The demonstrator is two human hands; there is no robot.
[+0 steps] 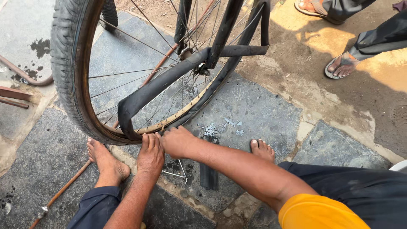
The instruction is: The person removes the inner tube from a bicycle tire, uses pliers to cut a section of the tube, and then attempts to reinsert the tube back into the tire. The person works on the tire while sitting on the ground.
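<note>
We see a bicycle wheel (85, 76) standing upright on a floor of dark stone slabs (254, 110), its lowest part just in front of both hands. The left hand (150, 153) lies flat, palm down, fingers stretched forward so the tips touch the bottom of the rusty brown rim (91, 127); it grips nothing. The right hand (178, 142) sits just beside it, curled with knuckles up, pressed against the same lowest stretch of rim; we cannot tell what, if anything, it pinches.

A black rubber inner tube (157, 85) hangs loose out of the wheel, flat and limp, folding back on itself just above the left fingertips and running up past the hub (190, 57). The tyre (63, 63) is grey, ribbed and dusty, and thin metal spokes fan out from the hub.

Two bare feet (108, 163) rest on the slabs, one left of the hands, the other to their right. A bent wire piece (178, 171) and a short black strip (208, 176) lie under the right forearm. A thin rusty rod (63, 191) slants toward the bottom-left corner. At the top-right edge, sandalled feet (341, 65) of other people stand on sandy ground.
</note>
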